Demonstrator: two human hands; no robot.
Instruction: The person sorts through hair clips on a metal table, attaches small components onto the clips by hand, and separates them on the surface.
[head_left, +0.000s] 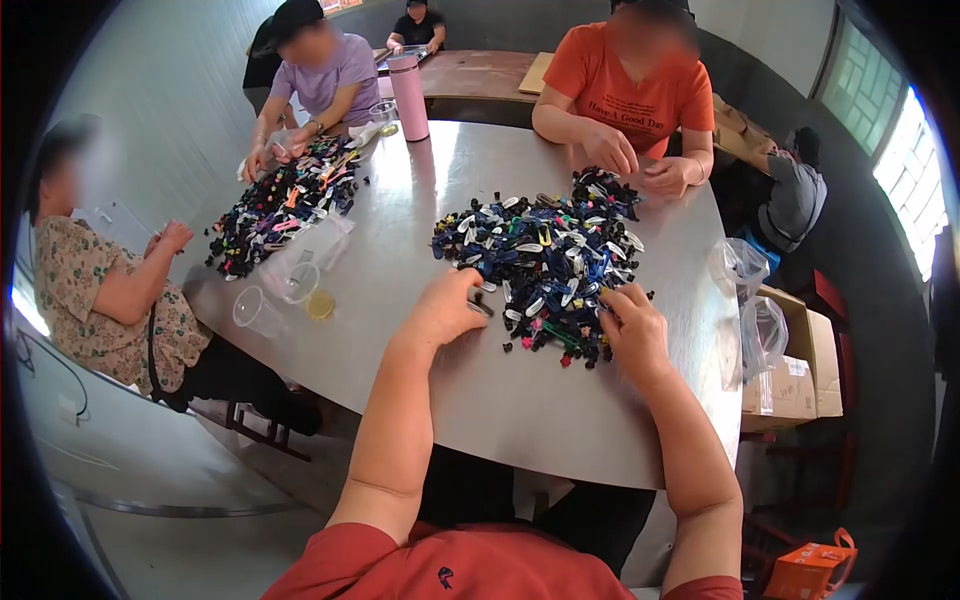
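Pile of clips: the heap of small hair clips, mostly black, navy and white with dots of pink, green and yellow, lies in front of me on the metal table, between my two hands and reaching beyond them.
Left hand: my left hand is at the heap's near left edge, fingers bent, thumb and fingertips closed around a small dark clip.
Right hand: my right hand is at the heap's right edge, fingers curled down with the tips touching the clips; I cannot tell whether they pinch one.
Gap between hands: they are well apart, with the near part of the heap between them.
Across the table: a person in an orange shirt has both hands by the heap's far end.
Off to the left: a second pile, near a clear cup.
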